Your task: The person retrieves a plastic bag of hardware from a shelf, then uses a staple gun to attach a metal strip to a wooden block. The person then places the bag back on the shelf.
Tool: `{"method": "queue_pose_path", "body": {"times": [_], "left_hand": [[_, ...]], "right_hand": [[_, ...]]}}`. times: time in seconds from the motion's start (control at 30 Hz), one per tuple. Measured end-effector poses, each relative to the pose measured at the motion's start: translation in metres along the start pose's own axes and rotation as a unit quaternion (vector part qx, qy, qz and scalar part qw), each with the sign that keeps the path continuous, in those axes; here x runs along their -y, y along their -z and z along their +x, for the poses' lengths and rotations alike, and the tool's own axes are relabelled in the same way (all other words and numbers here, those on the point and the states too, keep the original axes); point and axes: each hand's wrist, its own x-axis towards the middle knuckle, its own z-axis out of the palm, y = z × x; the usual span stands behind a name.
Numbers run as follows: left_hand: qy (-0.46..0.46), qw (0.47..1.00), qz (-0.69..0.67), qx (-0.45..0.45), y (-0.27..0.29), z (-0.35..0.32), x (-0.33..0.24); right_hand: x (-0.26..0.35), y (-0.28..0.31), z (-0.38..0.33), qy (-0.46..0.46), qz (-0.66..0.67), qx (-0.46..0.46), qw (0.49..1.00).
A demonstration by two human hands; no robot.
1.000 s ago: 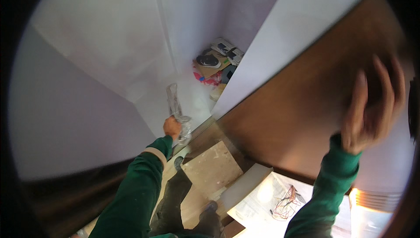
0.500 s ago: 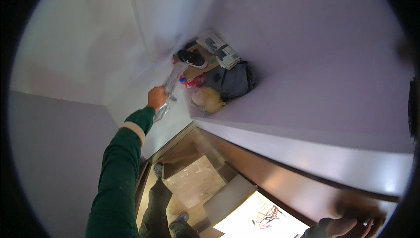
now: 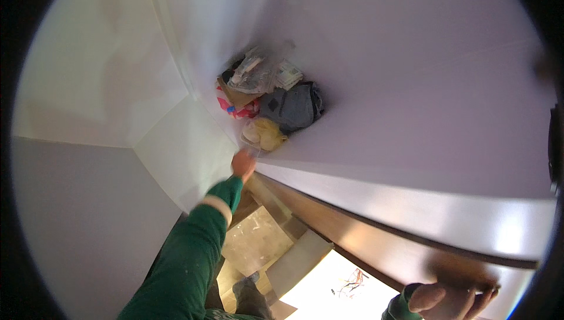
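My left hand (image 3: 244, 164) is at the shelf's front edge, just below a yellow plastic bag (image 3: 271, 135) and a thin white loop; blur hides its fingers. Behind the yellow bag, a crumpled clear plastic bag (image 3: 252, 76) lies over the pile, covering the shoe and part of the folded newspapers (image 3: 289, 75). Beside these are brown cardboard (image 3: 241, 98), a red and white bag (image 3: 225, 104) and a grey fabric bag (image 3: 292, 107). My right hand (image 3: 449, 301) is at the lower right against the ledge, fingers apart, holding nothing visible.
Pale walls (image 3: 411, 96) enclose the recess. A brown ledge (image 3: 352, 220) runs along its front. Far below, a wooden box or board (image 3: 258, 240), a bright white surface with tangled wires (image 3: 352, 285) and my foot (image 3: 245, 282) show.
The clear plastic bag has left my left hand and lies on the pile, over the shoe. My left hand has moved right and down to the shelf edge. My right hand shifted slightly left.
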Motion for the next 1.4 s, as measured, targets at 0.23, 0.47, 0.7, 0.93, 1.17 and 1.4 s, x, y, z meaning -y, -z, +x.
{"method": "queue_pose_path", "body": {"times": [0.23, 0.47, 0.7, 0.93, 1.17, 1.4], "left_hand": [[0.343, 0.925, 0.006, 0.160, -0.009, -0.390, 0.034], [0.196, 0.933, -0.219, 0.208, 0.093, -0.567, 0.012], [0.427, 0.849, -0.304, -0.071, 0.218, -0.778, 0.073], [0.662, 0.642, -0.350, -0.167, 0.218, -1.025, 0.126], [0.500, 0.836, -0.228, -0.004, 0.186, -1.076, 0.155], [0.407, 0.807, -0.397, -0.159, 0.205, -1.071, 0.181]], "right_hand": [[0.013, 0.030, -0.003, -0.078, 0.050, -0.031, 0.995], [0.016, 0.027, 0.010, -0.097, 0.177, -0.146, 0.968], [0.143, 0.101, 0.014, -0.411, 0.489, -0.074, 0.766], [0.380, 0.210, 0.056, -0.222, 0.770, 0.148, 0.580], [0.413, 0.218, 0.077, -0.212, 0.682, 0.065, 0.697], [0.424, 0.217, 0.068, -0.211, 0.591, 0.040, 0.778]]}}
